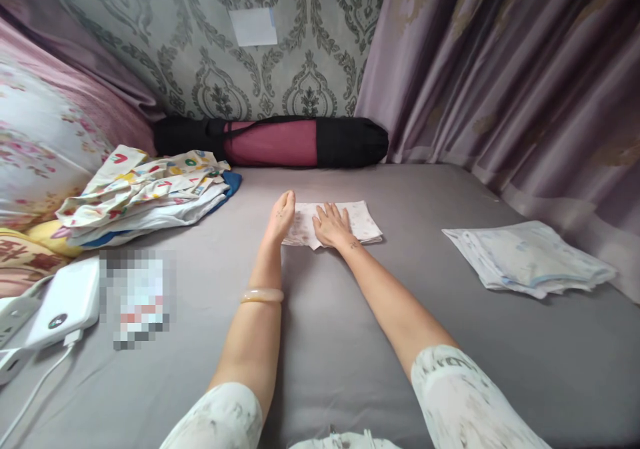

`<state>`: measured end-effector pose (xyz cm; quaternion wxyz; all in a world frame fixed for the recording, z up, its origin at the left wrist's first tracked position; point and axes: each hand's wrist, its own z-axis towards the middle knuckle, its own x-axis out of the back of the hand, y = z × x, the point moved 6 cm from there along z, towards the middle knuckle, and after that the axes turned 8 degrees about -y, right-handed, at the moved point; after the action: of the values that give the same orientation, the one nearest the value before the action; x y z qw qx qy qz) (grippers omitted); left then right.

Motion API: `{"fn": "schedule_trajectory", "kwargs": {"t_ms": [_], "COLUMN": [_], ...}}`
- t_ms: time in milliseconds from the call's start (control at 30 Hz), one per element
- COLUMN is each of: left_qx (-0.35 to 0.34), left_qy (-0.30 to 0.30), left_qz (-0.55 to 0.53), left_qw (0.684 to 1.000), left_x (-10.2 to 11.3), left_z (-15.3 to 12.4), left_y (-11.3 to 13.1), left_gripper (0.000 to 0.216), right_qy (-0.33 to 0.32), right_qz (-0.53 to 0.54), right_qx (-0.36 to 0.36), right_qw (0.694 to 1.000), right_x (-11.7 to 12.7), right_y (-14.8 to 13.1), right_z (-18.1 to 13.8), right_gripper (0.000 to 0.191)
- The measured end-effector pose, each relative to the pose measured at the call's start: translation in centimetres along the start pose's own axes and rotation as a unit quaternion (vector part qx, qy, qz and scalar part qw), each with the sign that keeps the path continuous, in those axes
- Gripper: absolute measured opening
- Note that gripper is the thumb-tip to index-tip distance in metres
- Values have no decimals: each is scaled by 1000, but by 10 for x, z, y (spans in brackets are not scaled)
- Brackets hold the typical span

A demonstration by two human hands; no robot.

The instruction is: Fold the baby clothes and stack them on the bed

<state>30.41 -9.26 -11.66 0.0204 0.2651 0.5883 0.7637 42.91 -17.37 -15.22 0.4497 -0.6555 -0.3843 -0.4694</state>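
Observation:
A folded white cloth with a pale pink print [365, 220] lies flat on the grey sheet in front of me. My right hand [331, 225] rests palm down on its middle, fingers spread. Against the cloth's left edge stands my left hand [283, 217], turned on its side with the fingers stretched forward; its palm side is hidden. Neither hand grips anything that I can see. A pale bangle [262, 295] circles my left forearm.
On the right lies a stack of folded white cloths [540, 255]. Crumpled printed clothes [145, 189] lie at the left, near a white power bank [67, 302] with a cable. A black and maroon roll bag [270, 143] sits along the wall. Curtains [450, 69] hang at the right.

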Motion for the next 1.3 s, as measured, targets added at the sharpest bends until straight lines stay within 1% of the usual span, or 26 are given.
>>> {"fn": "schedule_trajectory", "kwargs": {"t_ms": [167, 233, 300, 400, 533, 700, 833, 933, 1000, 1067, 1167, 1233, 1300], "left_qx": [21, 33, 53, 81, 102, 112, 127, 135, 134, 129, 124, 122, 122], "left_qy": [9, 7, 7, 14, 26, 61, 128, 184, 205, 213, 215, 217, 215], "left_qz": [-113, -161, -197, -227, -235, -250, -277, -270, -261, -258, -258, -253, -241], "left_qw": [993, 986, 979, 970, 966, 960, 944, 935, 934, 933, 934, 935, 939], "left_x": [2, 3, 5, 7, 10, 15, 25, 35, 39, 41, 41, 40, 40], "left_z": [1, 1, -1, -5, -8, -5, -1, 2, 2, 3, 2, 2, 3], "left_y": [-13, -17, -19, -19, -20, -30, -44, -53, -56, -57, -57, -56, -54], "left_gripper": [38, 40, 41, 39, 35, 28, 24, 23, 24, 24, 25, 25, 25], "right_qy": [-18, -18, -5, 2, -2, -3, -3, 15, 11, 1, -2, 4, -5], "right_qz": [2, 10, 17, 23, 12, 1, 12, 12, 10, 8, 10, 13, 22], "right_qx": [-14, -13, 2, 21, 14, 10, 10, 50, 77, 89, 86, 84, 89], "right_qw": [1000, 1000, 1000, 1000, 1000, 1000, 1000, 999, 997, 996, 996, 996, 996], "right_x": [4, 9, 12, 8, -4, -5, 1, 2, -3, -10, -18, -18, -16], "right_y": [-2, -11, -23, -38, -41, -39, -50, -69, -81, -88, -90, -90, -89], "right_z": [-1, -1, -1, 1, 4, 6, 10, 15, 19, 22, 24, 25, 25], "right_gripper": [58, 58, 57, 57, 58, 57, 57, 58, 59, 59, 58, 57, 58]}}
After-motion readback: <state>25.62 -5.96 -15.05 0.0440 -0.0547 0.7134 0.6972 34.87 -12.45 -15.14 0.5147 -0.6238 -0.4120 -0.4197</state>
